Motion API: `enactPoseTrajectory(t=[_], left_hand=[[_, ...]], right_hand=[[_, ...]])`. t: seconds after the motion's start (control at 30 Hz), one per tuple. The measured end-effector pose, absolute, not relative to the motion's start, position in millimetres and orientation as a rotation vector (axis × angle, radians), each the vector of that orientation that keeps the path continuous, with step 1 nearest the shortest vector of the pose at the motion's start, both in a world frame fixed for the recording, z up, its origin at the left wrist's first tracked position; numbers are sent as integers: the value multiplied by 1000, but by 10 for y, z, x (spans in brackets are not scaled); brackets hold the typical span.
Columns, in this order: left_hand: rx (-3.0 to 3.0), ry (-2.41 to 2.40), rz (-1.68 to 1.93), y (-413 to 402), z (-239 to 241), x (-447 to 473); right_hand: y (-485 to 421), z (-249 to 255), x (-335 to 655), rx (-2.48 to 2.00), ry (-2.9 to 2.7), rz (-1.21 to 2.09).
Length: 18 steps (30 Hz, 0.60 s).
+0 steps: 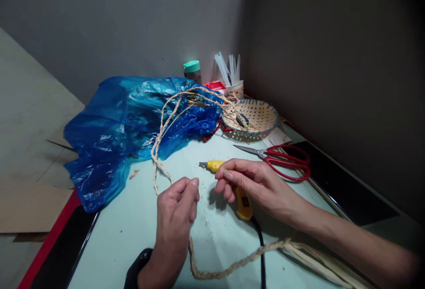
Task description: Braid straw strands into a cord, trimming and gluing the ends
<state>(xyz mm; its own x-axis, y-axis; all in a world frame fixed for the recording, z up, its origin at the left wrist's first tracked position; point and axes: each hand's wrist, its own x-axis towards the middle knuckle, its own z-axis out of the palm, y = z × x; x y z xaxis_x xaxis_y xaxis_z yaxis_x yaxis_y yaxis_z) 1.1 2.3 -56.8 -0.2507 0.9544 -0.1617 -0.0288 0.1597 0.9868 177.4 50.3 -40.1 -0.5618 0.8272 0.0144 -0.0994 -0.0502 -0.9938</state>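
Pale braided fibre cord (215,275) is clasped by left hand (175,209) fingers; right hand (247,180) fingers are pinched, contents unclear; red-handled metal scissors (265,152) are seen two o'clock from there.

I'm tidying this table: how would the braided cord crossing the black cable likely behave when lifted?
The braided cord will probably flex, since it bends sharply below the left hand. It is likely light, being slim. Its loose strands may splay, as they fan out unbraided.
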Motion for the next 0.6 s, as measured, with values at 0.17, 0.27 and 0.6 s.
enactPoseTrajectory(t=[0.17, 0.27, 0.6], left_hand=[[897, 1450, 1295, 117, -640, -3], [937, 1459, 1270, 137, -623, 1], [952, 1323, 1263, 99, -571, 11]], right_hand=[[514, -445, 1794, -740, -1487, 1682], [510, -445, 1800, -704, -1484, 1686], [491, -390, 1811, -870, -1562, 1710]])
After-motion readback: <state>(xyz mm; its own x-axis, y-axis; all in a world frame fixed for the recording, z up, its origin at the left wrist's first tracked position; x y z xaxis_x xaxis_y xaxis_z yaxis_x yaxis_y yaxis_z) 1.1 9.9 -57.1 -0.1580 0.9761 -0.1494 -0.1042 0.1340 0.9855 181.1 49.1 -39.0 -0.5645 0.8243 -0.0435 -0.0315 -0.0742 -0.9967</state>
